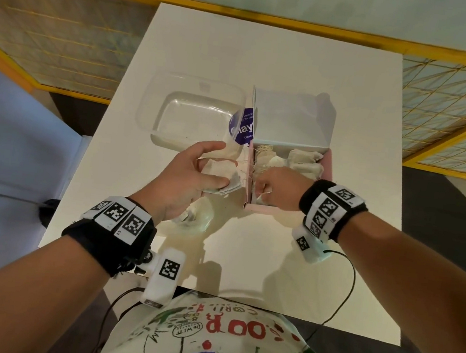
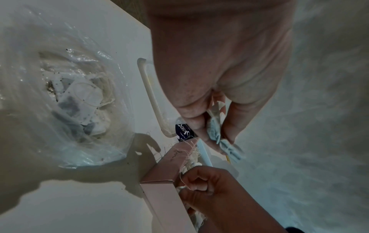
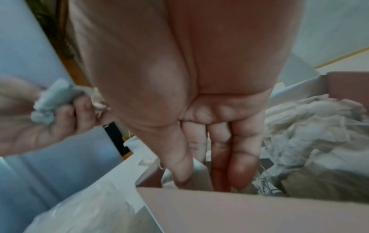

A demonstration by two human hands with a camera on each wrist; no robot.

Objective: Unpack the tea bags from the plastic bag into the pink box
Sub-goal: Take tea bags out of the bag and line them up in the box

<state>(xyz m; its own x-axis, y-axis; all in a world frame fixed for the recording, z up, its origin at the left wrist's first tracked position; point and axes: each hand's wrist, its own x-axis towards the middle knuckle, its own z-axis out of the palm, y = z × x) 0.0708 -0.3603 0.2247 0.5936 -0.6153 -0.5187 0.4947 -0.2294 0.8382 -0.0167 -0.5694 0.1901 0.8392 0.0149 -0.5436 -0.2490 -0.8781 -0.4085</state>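
The pink box (image 1: 329, 164) stands open on the white table (image 1: 269, 60), lid raised at the back, with several tea bags (image 1: 304, 163) inside. My right hand (image 1: 263, 186) reaches into its near left corner, thumb and fingers (image 3: 237, 167) pinching a pale tea bag there. My left hand (image 1: 220, 172) hovers just left of the box and grips a bunch of tea bags (image 2: 217, 135). Below it lies the clear plastic bag (image 2: 30, 78), holding more tea bags (image 2: 83, 100). Loose strings hang over the box's left wall (image 2: 159, 193).
A clear plastic container (image 1: 189, 112) with a purple label (image 1: 243, 126) sits behind the left hand, touching the box's left side. The table's near edge runs close to my body; a black cable (image 1: 343, 292) crosses its near right part.
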